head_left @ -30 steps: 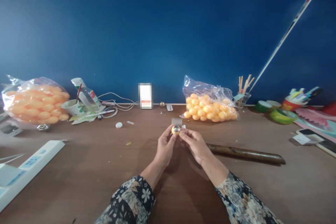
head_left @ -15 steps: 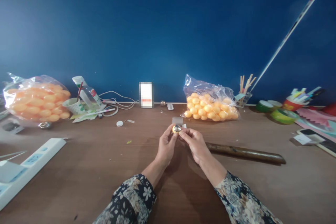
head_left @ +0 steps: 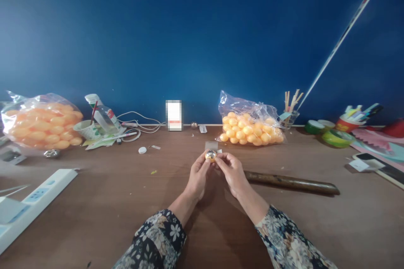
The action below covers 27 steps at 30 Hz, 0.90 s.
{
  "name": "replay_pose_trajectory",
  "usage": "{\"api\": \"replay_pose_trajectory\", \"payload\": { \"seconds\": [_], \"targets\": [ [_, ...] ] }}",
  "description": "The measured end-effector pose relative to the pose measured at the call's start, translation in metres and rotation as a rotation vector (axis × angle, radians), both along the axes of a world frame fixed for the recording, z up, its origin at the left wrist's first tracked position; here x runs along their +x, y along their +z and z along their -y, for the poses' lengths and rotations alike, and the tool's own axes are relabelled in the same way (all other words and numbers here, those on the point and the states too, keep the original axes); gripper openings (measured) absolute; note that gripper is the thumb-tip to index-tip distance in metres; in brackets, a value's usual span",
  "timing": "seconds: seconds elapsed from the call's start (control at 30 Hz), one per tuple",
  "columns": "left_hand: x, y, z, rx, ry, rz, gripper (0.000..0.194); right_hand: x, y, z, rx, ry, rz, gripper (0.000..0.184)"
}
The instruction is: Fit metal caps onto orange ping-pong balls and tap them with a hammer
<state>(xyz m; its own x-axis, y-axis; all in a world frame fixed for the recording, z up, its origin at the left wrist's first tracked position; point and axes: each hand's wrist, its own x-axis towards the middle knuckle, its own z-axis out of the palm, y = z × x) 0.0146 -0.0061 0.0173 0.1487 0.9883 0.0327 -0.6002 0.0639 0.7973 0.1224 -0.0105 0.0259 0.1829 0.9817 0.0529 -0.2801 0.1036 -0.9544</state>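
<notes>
Grip: your left hand (head_left: 197,175) and right hand (head_left: 232,171) pinch the silver-and-yellow ball (head_left: 210,154) | it sits between them, neither hand nearer | long axis: none (it looks round)

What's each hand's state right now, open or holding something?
Left hand: closed, thumb and fingers gripping a small ball, part silver, part yellow-orange.
Right hand: closed, fingertips on the same ball from the other side.
</notes>
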Motion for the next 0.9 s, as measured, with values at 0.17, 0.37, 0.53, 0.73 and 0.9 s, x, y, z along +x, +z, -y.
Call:
{"api": "replay_pose_trajectory", "payload": {
  "seconds": [0.17,0.37,0.53,0.73,0.9],
  "targets": [
    [0.000,0.003,0.001,0.007,-0.005,-0.002,0.035,0.001,-0.009,-0.004,0.054,-0.006,0.118,0.030],
    [0.000,0.004,0.000,-0.002,0.055,-0.075,0.037,-0.001,-0.014,-0.003,0.110,-0.012,0.204,0.025],
    [-0.001,0.005,0.000,-0.031,0.084,-0.104,0.038,-0.001,-0.012,0.001,0.160,-0.064,0.333,0.019],
    [-0.003,0.002,-0.001,0.002,-0.005,-0.037,0.037,0.000,-0.007,0.001,0.173,-0.092,0.345,0.018],
    [-0.003,-0.001,-0.002,0.019,-0.004,-0.027,0.034,-0.001,-0.005,0.004,0.204,-0.095,0.369,0.014]
  ]
}}
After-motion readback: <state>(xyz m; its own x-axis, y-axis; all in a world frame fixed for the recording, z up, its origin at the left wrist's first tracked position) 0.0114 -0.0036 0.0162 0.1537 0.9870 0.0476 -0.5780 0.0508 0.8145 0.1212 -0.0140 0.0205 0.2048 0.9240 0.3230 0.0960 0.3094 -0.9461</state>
